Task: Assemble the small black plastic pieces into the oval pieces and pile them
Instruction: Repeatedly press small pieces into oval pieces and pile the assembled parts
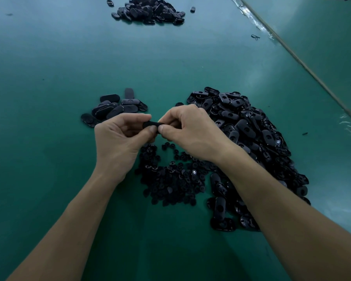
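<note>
An oval [152,124] was held pinched between both hands, raised a little over the table [49,67]. The left hand [120,136] was curled on its left end, forefinger above and thumb below. The right hand [190,132] was clamped on its right end in the same way, so that the two thumb tips almost met beneath it. Whether a small piece was already seated in it could not be told, as that face was hidden by the fingers. The step in hand was judged to be the pressing of a small piece into this oval.

Below the hands, the small pieces [170,179] were spread in a loose heap. To the right, the oval heap [251,138] was banked high, with holes showing in many of the ovals, which were taken to be unfitted. Just beyond the left hand lay the left pile [114,108], much smaller and taken to be the finished work. A far pile [150,11] was seen at the back of the table.

A firm squeeze was judged to be called for next, after which the oval would be dropped on the left pile. Most of the task was judged to be left.
</note>
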Motion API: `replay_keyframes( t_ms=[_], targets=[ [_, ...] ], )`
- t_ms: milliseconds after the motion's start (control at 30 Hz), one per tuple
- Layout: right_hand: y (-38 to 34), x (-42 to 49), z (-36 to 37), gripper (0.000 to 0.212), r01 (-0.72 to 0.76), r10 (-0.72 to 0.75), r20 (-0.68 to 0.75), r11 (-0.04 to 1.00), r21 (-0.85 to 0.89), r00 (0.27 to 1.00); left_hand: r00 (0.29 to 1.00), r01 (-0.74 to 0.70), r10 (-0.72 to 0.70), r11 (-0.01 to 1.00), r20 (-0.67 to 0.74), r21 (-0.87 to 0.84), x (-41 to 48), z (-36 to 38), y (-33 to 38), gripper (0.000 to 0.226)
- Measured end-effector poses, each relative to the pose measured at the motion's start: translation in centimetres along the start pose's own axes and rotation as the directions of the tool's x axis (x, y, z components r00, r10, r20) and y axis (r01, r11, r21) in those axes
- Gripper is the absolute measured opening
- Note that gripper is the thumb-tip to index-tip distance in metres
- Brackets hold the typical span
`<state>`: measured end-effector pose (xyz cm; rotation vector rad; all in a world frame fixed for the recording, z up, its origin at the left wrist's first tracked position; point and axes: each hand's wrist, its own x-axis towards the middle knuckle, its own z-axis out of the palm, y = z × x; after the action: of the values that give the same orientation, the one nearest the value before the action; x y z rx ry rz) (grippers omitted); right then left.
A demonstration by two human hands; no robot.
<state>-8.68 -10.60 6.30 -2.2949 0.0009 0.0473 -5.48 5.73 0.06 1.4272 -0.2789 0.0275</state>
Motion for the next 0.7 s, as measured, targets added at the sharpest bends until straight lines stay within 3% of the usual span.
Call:
replay_keyframes(
  t_ms=[200, 300, 400, 500, 700],
  targets=[
    [-0.2, -0.1, 0.4, 0.033, -0.016, 0.019, 0.029, 0.995, -0.101, 0.999, 0.995, -0.032, 0.037, 0.998, -0.096, 0.056, 0.1, -0.3, -0.2, 0.023],
    [0.5, -0.3, 0.4, 0.042, -0.063, 0.075, 0.022, 0.937, -0.343, 0.997, 0.968, -0.043, 0.073, 0.991, -0.241, 0.128, 0.6, -1.1, -0.4, 0.02],
    [1.5, -0.7, 0.1, 0.042, -0.17, 0.147, -0.087, 0.787, -0.593, 0.985, 0.934, -0.019, 0.129, 0.949, -0.333, 0.315, 1.2, -2.3, -0.4, 0.018],
    [2.2, -1.0, -0.2, 0.037, -0.282, 0.237, -0.16, 0.693, -0.664, 0.958, 0.933, -0.007, 0.195, 0.85, -0.303, 0.526, 1.5, -3.2, -0.3, 0.018],
    [2.9, -0.8, -0.9, 0.033, -0.298, 0.24, -0.182, 0.681, -0.669, 0.954, 0.954, 0.047, 0.169, 0.734, -0.249, 0.678, 1.5, -3.8, -0.2, 0.019]
  ],
)
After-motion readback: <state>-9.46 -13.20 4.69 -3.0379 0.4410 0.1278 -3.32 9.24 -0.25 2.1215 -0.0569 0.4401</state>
